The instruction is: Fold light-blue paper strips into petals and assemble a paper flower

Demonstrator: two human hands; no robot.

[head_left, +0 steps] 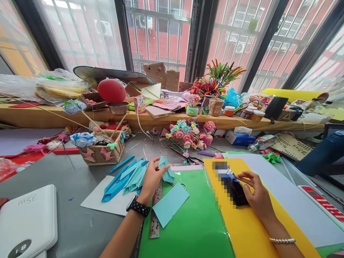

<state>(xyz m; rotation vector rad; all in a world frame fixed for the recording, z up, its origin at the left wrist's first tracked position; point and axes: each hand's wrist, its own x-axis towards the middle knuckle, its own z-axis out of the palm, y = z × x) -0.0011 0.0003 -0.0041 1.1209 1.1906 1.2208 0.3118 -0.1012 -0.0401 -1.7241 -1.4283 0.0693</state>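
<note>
My left hand (152, 179), wearing a watch with a dotted band, pinches a folded light-blue paper piece (168, 175) near the top of a green sheet (193, 215). Below it, a flat light-blue paper rectangle (171, 204) partly covers a printed ruler (154, 225). Left of that hand, several folded blue paper strips (129, 179) lie on a white sheet (99, 200). On a yellow sheet (215, 168) rests a dark phone (238, 191), its left side pixelated. My right hand (255, 191) is at the phone's right edge, fingers bent and apart, thumb beside the screen.
A decorated cardboard box (104, 154) stands behind the strips. Scissors (192, 157) and crocheted flowers (185, 132) lie beyond the green sheet. At the left is a white power bank (29, 218); at the right, a dark blue bottle (321, 152). A cluttered ledge (166, 120) runs beneath the windows.
</note>
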